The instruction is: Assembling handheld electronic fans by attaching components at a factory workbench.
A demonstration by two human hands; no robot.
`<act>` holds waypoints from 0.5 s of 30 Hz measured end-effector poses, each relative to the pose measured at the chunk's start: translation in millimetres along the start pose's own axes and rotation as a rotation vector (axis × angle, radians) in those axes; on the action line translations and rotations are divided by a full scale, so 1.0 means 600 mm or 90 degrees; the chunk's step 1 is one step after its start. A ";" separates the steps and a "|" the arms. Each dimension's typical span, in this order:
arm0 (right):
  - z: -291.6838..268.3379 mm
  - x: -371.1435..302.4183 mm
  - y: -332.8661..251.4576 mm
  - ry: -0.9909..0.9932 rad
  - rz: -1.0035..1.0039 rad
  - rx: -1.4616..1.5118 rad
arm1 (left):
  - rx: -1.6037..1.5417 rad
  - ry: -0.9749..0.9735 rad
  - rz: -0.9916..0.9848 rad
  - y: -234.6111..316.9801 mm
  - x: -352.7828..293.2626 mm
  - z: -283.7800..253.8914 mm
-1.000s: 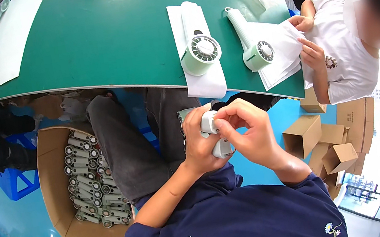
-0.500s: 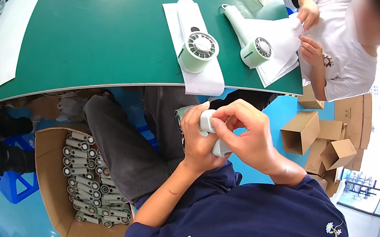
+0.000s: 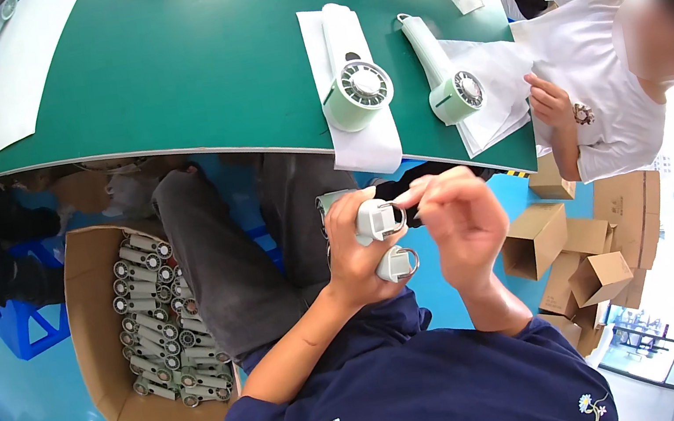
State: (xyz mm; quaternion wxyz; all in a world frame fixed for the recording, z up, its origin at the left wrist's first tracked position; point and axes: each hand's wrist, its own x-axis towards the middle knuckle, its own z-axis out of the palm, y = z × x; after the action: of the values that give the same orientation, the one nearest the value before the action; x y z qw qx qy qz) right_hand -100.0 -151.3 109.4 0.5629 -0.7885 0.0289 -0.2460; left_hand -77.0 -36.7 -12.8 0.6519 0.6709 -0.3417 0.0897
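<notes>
My left hand (image 3: pixel 353 252) is closed around two pale handheld fans, one above the other. The upper handheld fan (image 3: pixel 375 222) and the lower handheld fan (image 3: pixel 393 265) show their handle ends, each with a metal ring, toward my right. Most of the handles lie hidden behind my fingers; a green fan head shows in part beyond them. My right hand (image 3: pixel 465 220) is just beside the upper ring, apart from the handles, its fingers smeared by motion. On the green table ahead lies a light green handheld fan (image 3: pixel 359 92) on a white paper strip (image 3: pixel 369 151).
At my left stands a cardboard box (image 3: pixel 115 399) full of handheld fans (image 3: pixel 162 329). Another fan (image 3: pixel 457 94) rests on white sheets near a seated co-worker (image 3: pixel 609 76) at the right. Open cartons (image 3: pixel 534 240) lie on the floor. The table edge (image 3: pixel 194 152) runs before my knees.
My right hand has come off the upper handle end and moved right, baring both rings. The co-worker's one arm has stretched out across the table's far side.
</notes>
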 end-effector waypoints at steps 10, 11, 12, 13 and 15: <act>-0.008 -0.001 0.022 -0.074 0.126 0.051 | -0.008 0.010 -0.002 -0.004 0.001 0.000; -0.006 0.002 0.028 -0.174 0.043 -0.107 | -0.007 0.007 -0.005 -0.003 0.002 0.001; -0.007 0.004 0.022 -0.155 -0.083 -0.235 | -0.006 0.004 -0.008 -0.002 0.003 0.002; -0.009 0.007 0.018 -0.154 -0.081 -0.234 | -0.005 0.002 -0.011 -0.002 0.003 0.002; -0.015 0.010 0.011 -0.044 -0.123 -0.184 | -0.009 0.004 -0.010 -0.001 -0.001 0.004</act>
State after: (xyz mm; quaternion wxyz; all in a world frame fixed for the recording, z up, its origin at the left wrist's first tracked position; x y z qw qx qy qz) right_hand -97.1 -163.6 107.5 0.4183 -0.8681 -0.0312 -0.2653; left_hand -77.7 -38.7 -13.8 0.6582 0.6688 -0.3350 0.0845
